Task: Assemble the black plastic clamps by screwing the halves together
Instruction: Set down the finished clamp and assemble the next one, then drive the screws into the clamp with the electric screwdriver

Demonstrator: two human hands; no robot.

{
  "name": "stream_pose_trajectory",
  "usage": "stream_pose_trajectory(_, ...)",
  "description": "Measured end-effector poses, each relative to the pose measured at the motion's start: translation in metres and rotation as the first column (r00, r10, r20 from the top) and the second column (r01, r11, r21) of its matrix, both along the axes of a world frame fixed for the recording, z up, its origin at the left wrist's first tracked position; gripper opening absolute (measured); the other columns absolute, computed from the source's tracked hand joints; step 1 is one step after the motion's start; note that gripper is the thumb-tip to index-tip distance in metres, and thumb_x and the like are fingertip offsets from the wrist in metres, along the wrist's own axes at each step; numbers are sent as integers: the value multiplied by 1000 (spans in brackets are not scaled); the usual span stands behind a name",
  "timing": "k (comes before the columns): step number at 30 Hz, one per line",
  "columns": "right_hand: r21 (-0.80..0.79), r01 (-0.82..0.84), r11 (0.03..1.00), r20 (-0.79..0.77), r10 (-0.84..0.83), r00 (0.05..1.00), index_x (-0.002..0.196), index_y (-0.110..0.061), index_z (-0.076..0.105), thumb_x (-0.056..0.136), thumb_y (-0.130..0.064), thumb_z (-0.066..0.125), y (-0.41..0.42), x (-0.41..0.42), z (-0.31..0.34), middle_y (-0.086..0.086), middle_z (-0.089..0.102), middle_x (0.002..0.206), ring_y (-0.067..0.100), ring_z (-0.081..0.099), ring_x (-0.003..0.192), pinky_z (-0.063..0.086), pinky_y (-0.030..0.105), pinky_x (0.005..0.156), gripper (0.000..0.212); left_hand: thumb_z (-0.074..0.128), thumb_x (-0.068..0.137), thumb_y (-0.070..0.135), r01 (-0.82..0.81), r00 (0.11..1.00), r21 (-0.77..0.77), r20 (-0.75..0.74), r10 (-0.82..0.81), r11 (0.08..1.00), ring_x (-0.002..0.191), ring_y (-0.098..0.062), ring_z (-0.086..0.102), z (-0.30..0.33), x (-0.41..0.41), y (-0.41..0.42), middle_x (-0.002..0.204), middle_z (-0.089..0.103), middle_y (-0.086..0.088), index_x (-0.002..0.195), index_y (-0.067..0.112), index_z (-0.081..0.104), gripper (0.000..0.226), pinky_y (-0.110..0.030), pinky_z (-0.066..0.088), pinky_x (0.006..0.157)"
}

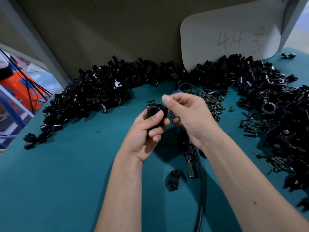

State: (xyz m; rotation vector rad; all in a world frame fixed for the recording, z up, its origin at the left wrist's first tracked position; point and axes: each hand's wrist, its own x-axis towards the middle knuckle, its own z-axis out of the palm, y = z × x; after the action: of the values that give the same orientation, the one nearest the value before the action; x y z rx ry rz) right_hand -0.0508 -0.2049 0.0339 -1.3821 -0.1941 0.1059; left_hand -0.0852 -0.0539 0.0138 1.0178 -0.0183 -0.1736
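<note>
black clamp (156,112) gripped by left hand (145,131), right hand (185,118) pinching beside it.

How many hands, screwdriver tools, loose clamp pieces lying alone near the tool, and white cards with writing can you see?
hands: 2 (left, right)
power screwdriver: 1
lone clamp half on the table: 1
white card: 1
Total: 5

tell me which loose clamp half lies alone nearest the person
The single clamp half on the teal table beside the black cable, below the left hand. It lies apart with two screw holes showing; the others sit in heaps further back.
</note>
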Motion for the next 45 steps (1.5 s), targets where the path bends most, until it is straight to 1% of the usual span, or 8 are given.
stream_pose_trajectory(6, 164, -157, 974, -33, 164, 986, 101, -5, 78, 100, -13, 65, -3, -2, 1, 2, 72, 82, 16, 59, 61, 52, 26, 68, 15, 65, 90, 17, 61, 997, -147, -47, -68, 987, 38, 1, 40, -2, -2, 2, 78, 65, -6, 109, 13, 58, 21, -8, 38, 36)
stream_pose_trajectory(19, 83, 184, 979, -84, -177, 981, 69, -5, 67, 90, -11, 80, 15, -4, 2, 10, 62, 69, 12, 57, 51, 49, 22, 48, 25, 75, 90, 12, -107, 984, 273, 167, 62, 956, 43, -5, 43, -1, -2, -6, 82, 73, -7, 105, 17, 64, 19, -20, 48, 43)
stream_pose_trajectory(22, -52, 229, 972, 29, -228, 973, 72, -9, 66, 92, -27, 79, 14, -3, 0, -7, 63, 61, 5, 57, 50, 48, 17, 51, 30, 75, 84, 23, -104, 992, 250, 101, 81, 963, 43, -4, 42, 0, -2, -7, 83, 72, -9, 106, 17, 62, 27, -18, 45, 43)
stream_pose_trajectory(24, -341, 365, 866, 204, -311, 928, 80, -17, 65, 95, -51, 69, 9, -1, -5, -12, 64, 72, 4, 61, 65, 46, 20, 63, 38, 74, 83, 27, -78, 997, 170, 7, 78, 982, 43, -2, 41, 1, -1, -6, 80, 70, -5, 105, 17, 57, 29, -15, 41, 41)
stream_pose_trajectory(28, -818, 431, 381, 354, -258, 899, 114, -15, 49, 90, -55, 71, -1, -2, -15, 6, 58, 109, 31, 61, 94, 38, 35, 71, 52, 66, 89, 23, -36, 994, -105, -106, 25, 994, 40, 0, 37, 1, -1, 0, 74, 59, -1, 98, 14, 54, 17, -10, 36, 35)
stream_pose_trajectory(34, -885, 328, 331, 267, -217, 939, 82, -16, 54, 78, -46, 78, -9, 7, -17, -3, 51, 66, 23, 51, 62, 30, 29, 49, 38, 62, 90, 25, 98, 977, -453, -126, -173, 886, 47, -6, 40, 0, -1, 6, 72, 42, -1, 98, 5, 54, 23, -11, 40, 37)
stream_pose_trajectory(40, -369, 237, 899, -70, -282, 957, 93, -16, 71, 75, -31, 79, -35, 18, -4, 4, 72, 81, 25, 65, 72, 54, 36, 64, 25, 60, 96, 51, 78, 949, -468, -235, -209, 880, 41, -4, 22, -3, 4, 7, 59, 29, 6, 81, 11, 55, 43, -14, 23, 29)
stream_pose_trajectory(45, 335, 167, 927, -165, -117, 979, 100, -11, 52, 81, -21, 77, -49, 20, 14, 3, 59, 80, 20, 64, 66, 57, 34, 62, 33, 52, 93, 36, 158, 935, -437, -221, -276, 886, 41, -3, 19, -1, 1, 8, 54, 32, 6, 78, 11, 57, 29, -13, 19, 28)
